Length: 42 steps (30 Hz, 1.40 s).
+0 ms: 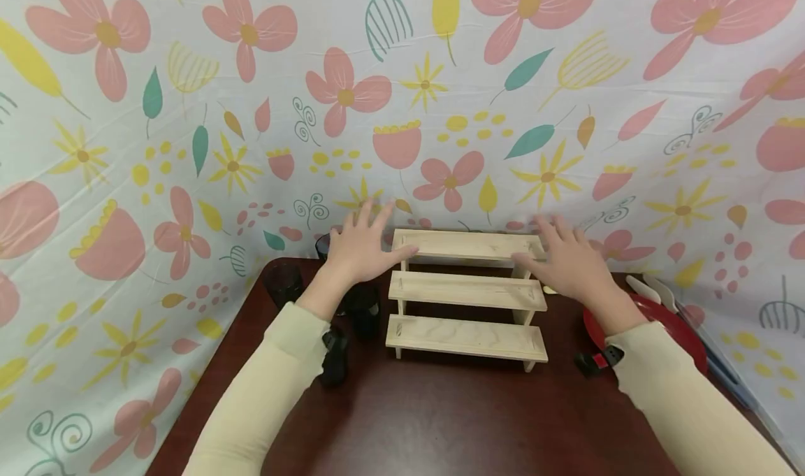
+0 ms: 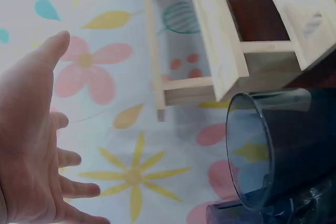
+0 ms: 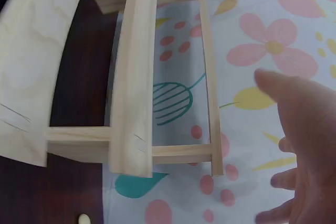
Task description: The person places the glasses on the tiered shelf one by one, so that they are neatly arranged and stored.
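A three-step stand of pale wood stands on the dark brown table, near its back edge. My left hand is held out at the upper left end of the stand, fingers spread. At the upper right end is my right hand, its fingers also spread. Both wrist views show a gap between hand and wood: the left hand and the right hand each hover off the stand's end, holding nothing. Below the left hand, a dark tinted glass lies near the stand's end in the left wrist view.
Several dark glasses gather on the table's left side, partly behind my left arm. On the right, a red plate is partly covered by my right forearm, with pale-ended utensils beside it. A flowered cloth hangs behind the table.
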{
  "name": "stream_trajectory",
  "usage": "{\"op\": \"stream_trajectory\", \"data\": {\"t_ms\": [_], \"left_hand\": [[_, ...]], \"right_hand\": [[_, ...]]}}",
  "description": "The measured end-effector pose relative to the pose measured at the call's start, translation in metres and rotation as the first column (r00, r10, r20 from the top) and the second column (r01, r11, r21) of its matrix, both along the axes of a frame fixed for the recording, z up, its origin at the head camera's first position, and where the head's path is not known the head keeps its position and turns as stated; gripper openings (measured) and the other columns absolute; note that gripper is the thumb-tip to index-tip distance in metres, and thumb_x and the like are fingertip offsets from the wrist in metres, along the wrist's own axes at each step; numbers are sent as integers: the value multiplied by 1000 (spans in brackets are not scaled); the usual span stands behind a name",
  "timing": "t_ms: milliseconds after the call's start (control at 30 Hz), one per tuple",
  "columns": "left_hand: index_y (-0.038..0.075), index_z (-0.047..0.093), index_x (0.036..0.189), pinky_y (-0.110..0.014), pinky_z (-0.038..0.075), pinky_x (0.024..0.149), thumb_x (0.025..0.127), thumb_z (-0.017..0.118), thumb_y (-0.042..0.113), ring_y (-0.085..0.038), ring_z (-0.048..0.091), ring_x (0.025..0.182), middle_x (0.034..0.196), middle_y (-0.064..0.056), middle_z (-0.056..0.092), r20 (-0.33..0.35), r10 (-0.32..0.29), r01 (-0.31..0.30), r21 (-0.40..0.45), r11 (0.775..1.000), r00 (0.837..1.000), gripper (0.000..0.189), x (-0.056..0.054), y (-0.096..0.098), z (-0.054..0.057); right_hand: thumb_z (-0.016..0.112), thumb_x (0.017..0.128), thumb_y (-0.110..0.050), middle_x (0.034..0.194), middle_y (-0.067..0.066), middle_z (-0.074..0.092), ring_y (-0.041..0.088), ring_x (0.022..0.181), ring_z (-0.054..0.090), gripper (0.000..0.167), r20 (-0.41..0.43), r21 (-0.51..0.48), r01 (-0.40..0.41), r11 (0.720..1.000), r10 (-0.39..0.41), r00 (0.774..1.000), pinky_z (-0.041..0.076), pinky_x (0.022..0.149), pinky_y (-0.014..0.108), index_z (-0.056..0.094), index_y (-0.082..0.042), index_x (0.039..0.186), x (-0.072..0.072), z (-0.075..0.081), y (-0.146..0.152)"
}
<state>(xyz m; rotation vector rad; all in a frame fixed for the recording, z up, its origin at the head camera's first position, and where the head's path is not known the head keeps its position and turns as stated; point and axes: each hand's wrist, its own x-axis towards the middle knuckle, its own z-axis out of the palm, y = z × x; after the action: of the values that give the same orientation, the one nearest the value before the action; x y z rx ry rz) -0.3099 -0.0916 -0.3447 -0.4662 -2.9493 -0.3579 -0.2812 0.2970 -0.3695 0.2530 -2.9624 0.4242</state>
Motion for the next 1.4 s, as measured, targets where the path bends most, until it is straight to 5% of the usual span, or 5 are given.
{"op": "stream_trajectory", "data": {"t_ms": [200, 500, 700, 933, 1400], "left_hand": [[39, 13, 167, -69, 42, 101, 85, 43, 91, -47, 33, 146, 171, -10, 18, -71, 20, -8, 169, 986, 997, 102, 39, -25, -5], [30, 24, 166, -70, 38, 103, 87, 55, 84, -43, 38, 142, 164, -9, 33, -133, 89, -38, 343, 938, 987, 100, 98, -65, -38], [30, 26, 165, -68, 37, 106, 86, 68, 74, -39, 34, 146, 164, -6, 32, -113, 112, -46, 474, 879, 987, 100, 127, -78, -70], [28, 26, 165, -64, 42, 103, 80, 84, 61, -34, 40, 141, 162, -10, 31, -159, 162, -51, 542, 839, 974, 108, 140, -84, -104], [26, 27, 163, -61, 48, 98, 74, 97, 37, -31, 50, 134, 147, -9, 45, -94, 242, -122, 659, 742, 966, 114, 152, -86, -143]], "right_hand": [[58, 97, -68, 153, 33, 36, 56, 123, 51, 97, 20, -134, 14, 991, -12, 1000, 43, 91, 73, 24, -4, 162, 31, -22, 7], [65, 99, -54, 129, 31, 60, 41, 107, 66, 89, 152, -300, 82, 950, -37, 988, 56, 81, 55, 34, 10, 152, 60, -82, 7], [63, 105, -38, 133, 36, 53, 32, 100, 69, 80, 363, -581, 185, 792, 50, 930, 61, 75, 43, 27, 14, 154, 70, -115, 10], [59, 107, -20, 137, 38, 49, 28, 104, 68, 71, 428, -746, 249, 617, 158, 890, 61, 81, 42, 23, 22, 151, 74, -137, 15], [59, 107, -21, 142, 36, 47, 22, 108, 65, 75, 500, -782, 344, 520, 194, 844, 59, 87, 40, 18, 22, 153, 74, -142, 24]]}}
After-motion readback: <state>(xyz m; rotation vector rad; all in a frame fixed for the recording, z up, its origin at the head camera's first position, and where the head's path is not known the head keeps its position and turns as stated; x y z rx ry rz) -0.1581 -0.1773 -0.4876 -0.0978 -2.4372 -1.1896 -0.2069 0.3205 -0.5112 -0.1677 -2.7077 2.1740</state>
